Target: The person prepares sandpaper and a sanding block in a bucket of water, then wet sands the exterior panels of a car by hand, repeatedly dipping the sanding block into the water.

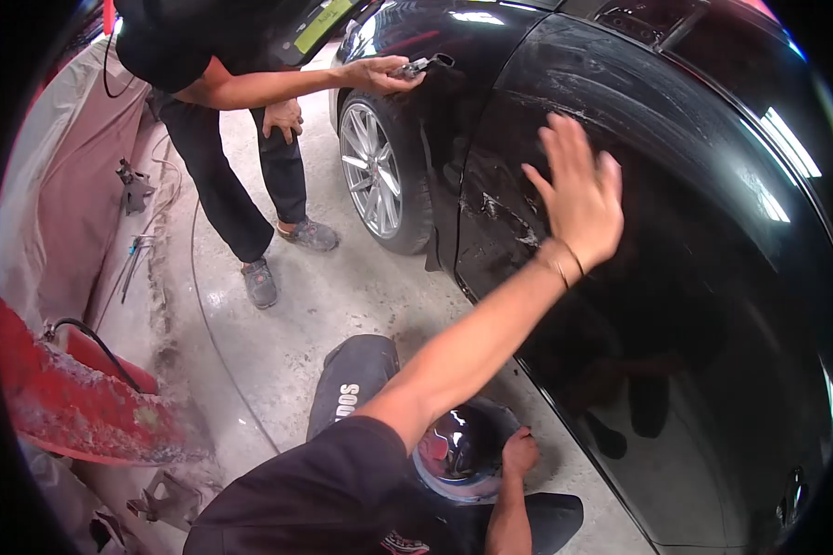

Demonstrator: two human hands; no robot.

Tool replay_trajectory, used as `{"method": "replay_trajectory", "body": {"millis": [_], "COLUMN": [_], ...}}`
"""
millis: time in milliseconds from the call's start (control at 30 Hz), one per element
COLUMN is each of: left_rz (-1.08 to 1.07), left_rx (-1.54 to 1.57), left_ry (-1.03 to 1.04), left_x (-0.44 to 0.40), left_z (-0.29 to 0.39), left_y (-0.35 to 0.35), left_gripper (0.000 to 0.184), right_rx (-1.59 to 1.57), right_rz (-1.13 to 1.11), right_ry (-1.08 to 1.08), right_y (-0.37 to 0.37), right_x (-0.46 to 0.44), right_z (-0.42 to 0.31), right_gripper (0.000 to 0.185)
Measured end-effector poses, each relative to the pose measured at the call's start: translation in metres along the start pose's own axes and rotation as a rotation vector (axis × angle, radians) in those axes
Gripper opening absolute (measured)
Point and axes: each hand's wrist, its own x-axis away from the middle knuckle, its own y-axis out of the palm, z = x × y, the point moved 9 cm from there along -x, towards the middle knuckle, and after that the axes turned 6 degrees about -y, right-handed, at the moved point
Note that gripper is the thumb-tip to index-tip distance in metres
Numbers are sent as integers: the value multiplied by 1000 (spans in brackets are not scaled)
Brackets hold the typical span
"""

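Note:
My left hand is stretched out with its fingers spread, holding nothing, over the side of a glossy black car. Whether its palm touches the panel, I cannot tell. Pale wet-looking smears mark the bodywork beside it, and more streaks run above. Lower down, my right hand has its fingers closed on the rim of a round bucket between my knees. Dark, shiny liquid seems to fill the bucket, with a reddish patch showing in it.
A co-worker in dark clothes stands by the front wheel, one hand holding a small metallic tool at the fender. A hose crosses the concrete floor. At left are a worn red metal structure and a draped sheet.

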Motion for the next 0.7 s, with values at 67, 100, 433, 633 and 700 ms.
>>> {"method": "replay_trajectory", "body": {"millis": [67, 100, 433, 633, 700], "left_rz": [-66, -74, -120, -623, -777], "left_rx": [-54, -113, 9, 513, 833], "left_ry": [212, 259, 201, 136, -125], "left_x": [40, 37, 35, 93, 130], "left_z": [18, 10, -18, -66, -117], "left_y": [2, -2, -19, -78, -87], "left_gripper": [75, 75, 71, 65, 65], "right_rx": [23, 40, 0, -164, -110], "right_rz": [2, 2, -255, -241, -224], "right_ry": [-14, -64, -63, -95, -132], "right_y": [9, 17, -3, 13, 15], "right_x": [-2, -3, -5, -22, -24], "right_z": [6, 9, -27, -43, -44], "right_gripper": [65, 65, 69, 69, 69]}}
